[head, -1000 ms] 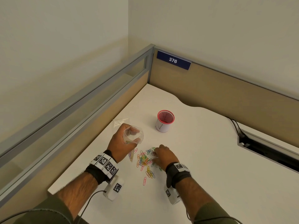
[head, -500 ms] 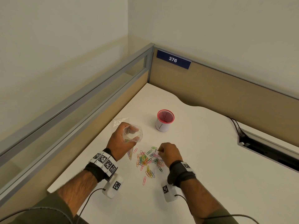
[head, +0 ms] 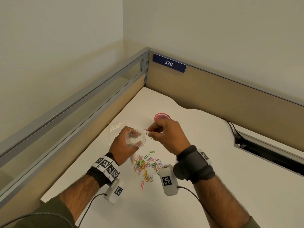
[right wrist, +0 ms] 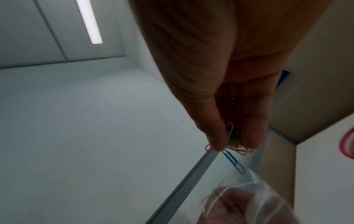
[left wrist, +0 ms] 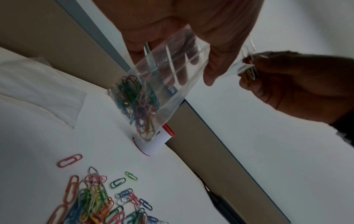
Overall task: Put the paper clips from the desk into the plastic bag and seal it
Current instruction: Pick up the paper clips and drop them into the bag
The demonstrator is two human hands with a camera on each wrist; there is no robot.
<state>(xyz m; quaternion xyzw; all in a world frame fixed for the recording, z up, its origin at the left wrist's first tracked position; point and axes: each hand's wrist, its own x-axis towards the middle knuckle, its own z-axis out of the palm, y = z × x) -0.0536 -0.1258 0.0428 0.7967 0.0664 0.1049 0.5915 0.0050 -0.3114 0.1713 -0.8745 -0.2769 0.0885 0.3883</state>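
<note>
Now the right hand (head: 166,135) pinches a few clips (right wrist: 232,145) just right of the bag (head: 135,138) mouth, a blue one hanging lengthwise toward the opening. Gripped by the left hand (head: 123,145), the bag hangs over the desk (head: 213,162) pile (head: 146,165).

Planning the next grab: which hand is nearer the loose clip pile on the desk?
Left. The left hand, holding the bag, hangs just beside the clip pile; the right hand is raised farther back at the bag's mouth.

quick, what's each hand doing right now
Left hand: grips the open plastic bag.
Right hand: pinches a few paper clips at the bag's mouth.
</note>
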